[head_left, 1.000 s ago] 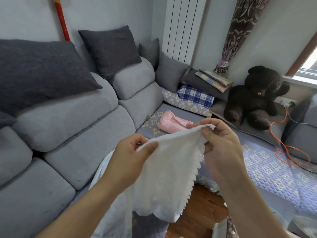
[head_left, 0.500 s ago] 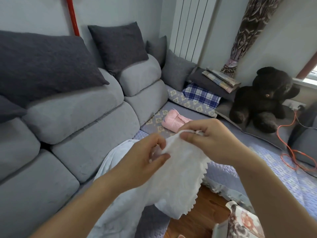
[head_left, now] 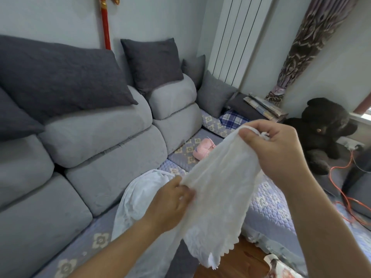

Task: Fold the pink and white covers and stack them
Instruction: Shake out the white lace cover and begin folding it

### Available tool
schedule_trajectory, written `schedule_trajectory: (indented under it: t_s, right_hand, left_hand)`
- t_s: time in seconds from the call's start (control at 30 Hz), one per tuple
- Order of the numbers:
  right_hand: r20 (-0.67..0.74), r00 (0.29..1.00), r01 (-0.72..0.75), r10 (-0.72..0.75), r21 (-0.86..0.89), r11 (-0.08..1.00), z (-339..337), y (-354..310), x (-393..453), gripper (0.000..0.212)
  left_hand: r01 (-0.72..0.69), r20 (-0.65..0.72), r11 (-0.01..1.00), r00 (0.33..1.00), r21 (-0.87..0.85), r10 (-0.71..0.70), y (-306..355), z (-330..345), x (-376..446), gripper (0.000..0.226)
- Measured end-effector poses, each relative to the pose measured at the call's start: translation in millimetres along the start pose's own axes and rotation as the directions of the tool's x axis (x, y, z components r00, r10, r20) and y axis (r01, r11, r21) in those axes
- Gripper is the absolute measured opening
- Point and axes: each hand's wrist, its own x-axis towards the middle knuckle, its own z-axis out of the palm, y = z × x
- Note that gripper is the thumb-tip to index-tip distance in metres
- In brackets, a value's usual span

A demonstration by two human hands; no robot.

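I see the white cover (head_left: 218, 189) held up in the air over the sofa (head_left: 104, 141) seat, stretched on a slant between both hands. My right hand (head_left: 275, 151) is higher, its fingers curled and pinching the cover's top corner. My left hand (head_left: 170, 205) is lower, fingers pressed together on the cover's near edge. The scalloped hem hangs down toward the floor (head_left: 236, 263). The pink cover (head_left: 202, 150) lies bunched farther back on the sofa seat, well apart from the hands. Another white cloth (head_left: 138, 199) lies beneath my left wrist.
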Motion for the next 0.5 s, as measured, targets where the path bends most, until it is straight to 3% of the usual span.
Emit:
schedule_trajectory:
  t_s: [0.07, 0.13, 0.2, 0.27, 0.37, 0.43, 0.5]
  right_hand:
    - [-0.07, 0.997, 0.013, -0.013, 0.006, 1.0, -5.5, 0.7, 8.7, 0.014]
    - [-0.156, 0.988, 0.014, -0.015, -0.01, 1.0, -11.6, 4.6, 26.4, 0.014]
    - [-0.24, 0.971, 0.009, -0.023, -0.057, 0.998, -20.3, 7.0, 54.8, 0.011]
    - [-0.338, 0.941, 0.0, -0.029, -0.087, 0.996, -35.5, 4.3, 85.6, 0.012]
    - [-0.522, 0.853, 0.0, -0.028, -0.053, 0.999, -66.1, -1.4, 120.7, 0.022]
    - [-0.595, 0.803, 0.002, -0.023, -0.036, 0.999, -83.1, -3.0, 131.5, 0.021]
    - [-0.609, 0.793, -0.002, -0.022, -0.039, 0.999, -90.2, -0.3, 135.9, 0.021]
  left_hand:
    - [-0.002, -0.224, 0.99, 0.974, -0.14, -0.03, -4.3, -17.0, 19.1, 0.036]
    - [-0.042, -0.28, 0.995, 0.96, -0.091, 0.015, -5.7, -45.1, 51.0, 0.023]
    - [-0.104, -0.223, 0.993, 0.968, 0.048, 0.112, 2.4, -86.4, 88.8, 0.008]
    - [-0.237, -0.163, 0.95, 0.949, 0.202, 0.271, 21.2, -134.0, 119.2, 0.03]
    - [-0.458, -0.008, 0.781, 0.86, 0.425, 0.509, 55.7, -186.0, 123.1, 0.024]
    - [-0.508, 0.095, 0.7, 0.837, 0.503, 0.539, 53.6, -197.3, 103.3, 0.026]
    - [-0.476, 0.142, 0.7, 0.865, 0.533, 0.481, 25.4, -194.2, 78.0, 0.03]
